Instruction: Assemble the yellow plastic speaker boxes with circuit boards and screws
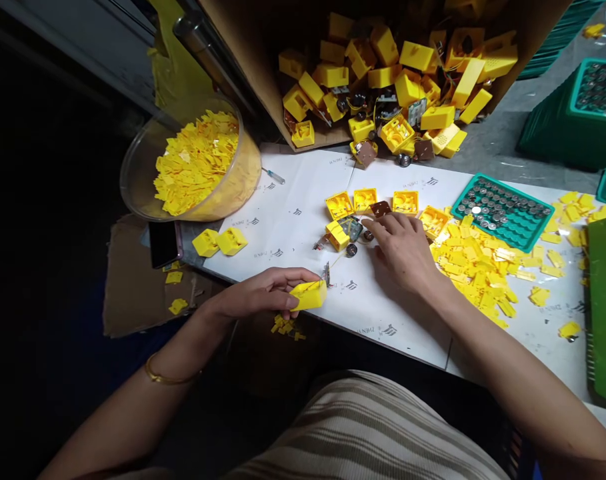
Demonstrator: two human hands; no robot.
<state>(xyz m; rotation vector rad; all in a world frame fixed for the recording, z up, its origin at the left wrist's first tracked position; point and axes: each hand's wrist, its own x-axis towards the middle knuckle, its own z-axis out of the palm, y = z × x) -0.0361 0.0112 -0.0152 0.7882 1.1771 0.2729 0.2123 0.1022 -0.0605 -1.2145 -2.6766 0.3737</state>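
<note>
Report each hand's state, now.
Left hand: closed, holding a yellow case.
Right hand: near the brown board; whether it grips anything cannot be told.

The white table (303, 233) carries yellow casings (233, 242); yellow tabs (475, 267); a screwdriver (275, 177).

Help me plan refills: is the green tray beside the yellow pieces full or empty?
Partly full: the tray holds many round metal discs, yet bare green slots show toward its near right corner.

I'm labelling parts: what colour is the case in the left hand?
The case in the left hand is yellow, best seen in the head view.
</note>
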